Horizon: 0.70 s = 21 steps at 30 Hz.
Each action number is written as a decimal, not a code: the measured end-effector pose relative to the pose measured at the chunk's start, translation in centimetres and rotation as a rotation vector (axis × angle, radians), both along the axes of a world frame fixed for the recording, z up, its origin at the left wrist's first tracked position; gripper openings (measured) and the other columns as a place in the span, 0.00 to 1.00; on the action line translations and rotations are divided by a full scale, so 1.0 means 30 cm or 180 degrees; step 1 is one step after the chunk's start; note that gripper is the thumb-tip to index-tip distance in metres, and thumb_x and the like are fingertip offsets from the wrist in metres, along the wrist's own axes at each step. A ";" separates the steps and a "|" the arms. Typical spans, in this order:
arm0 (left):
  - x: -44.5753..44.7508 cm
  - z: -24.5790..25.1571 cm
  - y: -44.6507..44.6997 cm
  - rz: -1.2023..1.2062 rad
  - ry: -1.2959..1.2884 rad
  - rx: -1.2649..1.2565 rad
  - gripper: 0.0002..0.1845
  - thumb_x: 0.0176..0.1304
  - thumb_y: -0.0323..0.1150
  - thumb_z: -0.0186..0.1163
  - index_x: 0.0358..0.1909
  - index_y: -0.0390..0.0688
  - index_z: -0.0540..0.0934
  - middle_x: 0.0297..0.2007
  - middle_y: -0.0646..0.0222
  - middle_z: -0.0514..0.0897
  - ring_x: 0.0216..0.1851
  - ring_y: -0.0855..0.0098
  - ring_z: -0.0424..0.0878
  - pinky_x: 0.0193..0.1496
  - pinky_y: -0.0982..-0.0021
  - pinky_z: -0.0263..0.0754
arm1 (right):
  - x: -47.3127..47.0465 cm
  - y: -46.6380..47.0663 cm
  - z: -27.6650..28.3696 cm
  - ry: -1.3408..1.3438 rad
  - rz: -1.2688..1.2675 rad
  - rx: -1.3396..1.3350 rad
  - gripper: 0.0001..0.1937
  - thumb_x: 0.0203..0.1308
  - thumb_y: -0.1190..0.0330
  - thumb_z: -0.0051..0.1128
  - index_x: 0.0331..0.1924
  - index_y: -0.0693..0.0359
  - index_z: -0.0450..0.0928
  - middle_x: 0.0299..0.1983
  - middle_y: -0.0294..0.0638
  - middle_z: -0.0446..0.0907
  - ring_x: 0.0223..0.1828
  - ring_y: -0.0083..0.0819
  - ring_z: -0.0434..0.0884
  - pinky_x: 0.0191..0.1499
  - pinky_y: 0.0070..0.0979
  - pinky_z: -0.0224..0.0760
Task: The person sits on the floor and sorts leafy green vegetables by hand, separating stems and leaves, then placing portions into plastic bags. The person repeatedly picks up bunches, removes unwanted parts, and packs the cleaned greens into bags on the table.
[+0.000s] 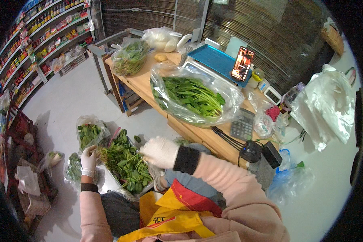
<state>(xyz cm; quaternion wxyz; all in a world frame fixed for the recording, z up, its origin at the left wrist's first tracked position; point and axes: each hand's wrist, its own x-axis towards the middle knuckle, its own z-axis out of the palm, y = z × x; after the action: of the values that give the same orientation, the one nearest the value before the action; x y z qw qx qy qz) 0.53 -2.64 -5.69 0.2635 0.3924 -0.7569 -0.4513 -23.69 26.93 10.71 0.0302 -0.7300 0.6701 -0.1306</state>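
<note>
My left hand [89, 158], in a white glove, has its fingers curled at the left edge of a pile of leafy greens [128, 165] with reddish root ends. The greens lie in a metal tray [107, 181] in front of my knees. Over the tray's right side is my right hand [161, 152], also gloved, its fingers bent down towards the stems. Whether either hand grips a stem is not visible. Just beyond my left hand stands a clear bag of greens [90, 134]; another bagged bunch [74, 166] lies to its left.
A wooden table [160, 104] ahead holds a large bag of greens [193, 96], a blue-topped scale [216, 62], a phone [241, 64] and a calculator [242, 124]. Plastic bags [325, 103] hang at right. Shelves of goods [48, 33] and a dark red rack [21, 136] stand left.
</note>
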 end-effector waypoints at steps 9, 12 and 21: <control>-0.013 0.038 0.023 -0.0042 -0.0133 -0.0319 0.15 0.64 0.21 0.55 0.51 0.36 0.82 0.47 0.63 0.85 0.44 0.71 0.84 0.50 0.73 0.77 | -0.089 -0.094 -0.630 -0.0804 -0.0255 0.1378 0.11 0.56 0.63 0.55 0.34 0.62 0.82 0.33 0.53 0.83 0.40 0.54 0.82 0.45 0.47 0.75; -0.038 0.067 0.040 -0.0043 -0.0250 -0.0476 0.15 0.62 0.21 0.56 0.50 0.36 0.82 0.47 0.62 0.85 0.47 0.67 0.83 0.52 0.71 0.75 | -0.106 -0.102 -0.684 -0.0779 -0.0344 0.1383 0.12 0.57 0.62 0.54 0.35 0.60 0.83 0.36 0.52 0.84 0.40 0.54 0.83 0.45 0.47 0.75; -0.065 0.134 0.088 -0.0344 -0.0386 -0.0926 0.14 0.61 0.21 0.57 0.48 0.37 0.83 0.46 0.58 0.84 0.48 0.62 0.83 0.54 0.68 0.75 | -0.069 -0.128 -0.610 -0.0845 -0.0358 0.1571 0.15 0.58 0.58 0.59 0.38 0.63 0.83 0.37 0.53 0.84 0.42 0.52 0.84 0.46 0.47 0.76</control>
<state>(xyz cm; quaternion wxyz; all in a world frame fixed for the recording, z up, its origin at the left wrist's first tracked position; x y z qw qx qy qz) -1.43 -0.02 -1.68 0.2466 0.3353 -0.8488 -0.3260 -25.75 23.08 -7.60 0.2872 -0.6388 0.7113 -0.0594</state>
